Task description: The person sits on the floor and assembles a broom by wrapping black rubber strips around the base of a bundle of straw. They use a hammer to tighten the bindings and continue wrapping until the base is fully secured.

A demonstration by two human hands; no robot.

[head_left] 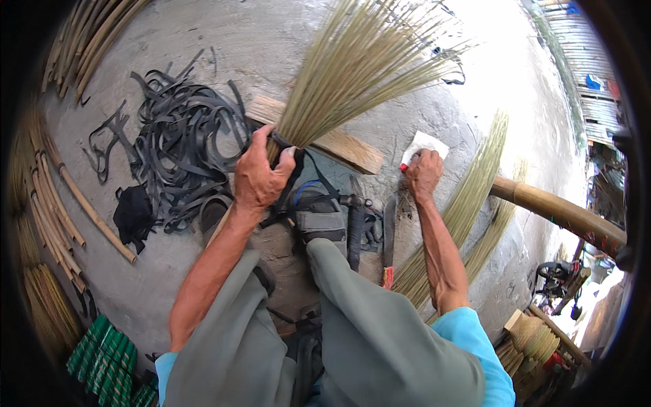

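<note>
My left hand (260,175) is closed round the neck of a bundle of thin palm-rib broom sticks (352,74), where black strap is wrapped. The sticks fan out away from me, over a wooden block (349,150). Off to the right, my right hand (424,171) is closed at a small white sheet or packet (430,144) on the ground. Something red shows by its fingers; what they grip is hidden. A hammer (355,230) and a long knife (389,234) with a red handle lie between my arms, near my shoes (322,222).
Tangled black rubber strips (183,136) cover the ground at left, beside bamboo sticks (61,210) and green-wrapped rods (102,359). Loose broom sticks (468,203) lie by my right forearm. A thick bamboo pole (556,210) juts in from the right; a motorcycle (556,275) stands beyond.
</note>
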